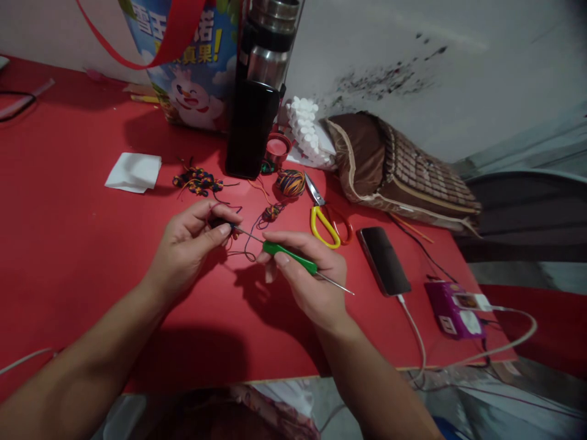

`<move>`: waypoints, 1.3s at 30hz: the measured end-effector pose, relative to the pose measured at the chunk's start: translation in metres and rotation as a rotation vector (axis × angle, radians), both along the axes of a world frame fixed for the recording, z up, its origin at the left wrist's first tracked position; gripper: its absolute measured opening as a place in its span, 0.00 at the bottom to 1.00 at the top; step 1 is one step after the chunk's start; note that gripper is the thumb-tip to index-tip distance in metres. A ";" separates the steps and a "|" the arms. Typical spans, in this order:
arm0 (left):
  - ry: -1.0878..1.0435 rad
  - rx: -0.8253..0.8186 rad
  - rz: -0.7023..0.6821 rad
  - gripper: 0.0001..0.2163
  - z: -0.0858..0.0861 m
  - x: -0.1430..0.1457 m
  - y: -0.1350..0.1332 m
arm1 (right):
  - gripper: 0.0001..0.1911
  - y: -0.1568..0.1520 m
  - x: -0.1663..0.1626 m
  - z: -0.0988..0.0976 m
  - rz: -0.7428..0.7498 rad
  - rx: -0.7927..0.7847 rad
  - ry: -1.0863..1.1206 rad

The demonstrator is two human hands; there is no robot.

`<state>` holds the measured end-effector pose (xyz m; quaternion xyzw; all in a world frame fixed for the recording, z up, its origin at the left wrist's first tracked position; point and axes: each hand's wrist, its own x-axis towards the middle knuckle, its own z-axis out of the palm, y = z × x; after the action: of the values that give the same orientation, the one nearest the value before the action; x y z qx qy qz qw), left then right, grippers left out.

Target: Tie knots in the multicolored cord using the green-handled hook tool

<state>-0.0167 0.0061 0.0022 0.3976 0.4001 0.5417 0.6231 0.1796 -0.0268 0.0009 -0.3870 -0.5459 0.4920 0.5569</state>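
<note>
My right hand [308, 278] is closed round a green-handled crochet hook [290, 255] whose thin metal shaft points left toward my left hand [192, 241]. The left fingers pinch a small dark knotted piece [219, 223] at the hook's tip, with thin dark thread [245, 247] looping down from it onto the red table [68, 244]. Just beyond the hands lie a small multicoloured knot [271, 212], a ball of multicoloured thread [290, 182] and a finished multicoloured braided piece [197, 181].
Yellow-handled scissors [323, 217] and a dark phone [383, 260] on a white cable lie to the right, with a purple box [452, 308] near the table's edge. Behind stand a black-and-steel flask [254, 104], a printed bag [192, 67], a white tissue [134, 172] and a brown cushion [398, 168].
</note>
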 end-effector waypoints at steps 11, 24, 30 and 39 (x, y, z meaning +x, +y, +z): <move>-0.028 0.013 -0.003 0.04 -0.001 0.000 -0.001 | 0.15 0.000 -0.001 0.002 0.007 -0.006 -0.003; -0.031 0.014 -0.018 0.07 0.000 0.000 -0.001 | 0.15 0.000 -0.001 0.004 0.002 -0.017 -0.010; -0.011 0.020 -0.013 0.05 -0.001 -0.001 -0.001 | 0.14 0.000 -0.002 0.004 0.007 -0.016 -0.013; 0.040 0.009 -0.018 0.03 -0.002 -0.001 -0.001 | 0.11 -0.001 -0.001 0.006 0.009 -0.044 -0.045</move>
<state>-0.0181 0.0054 0.0004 0.4150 0.4065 0.5299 0.6178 0.1781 -0.0278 0.0070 -0.4075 -0.5492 0.4976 0.5336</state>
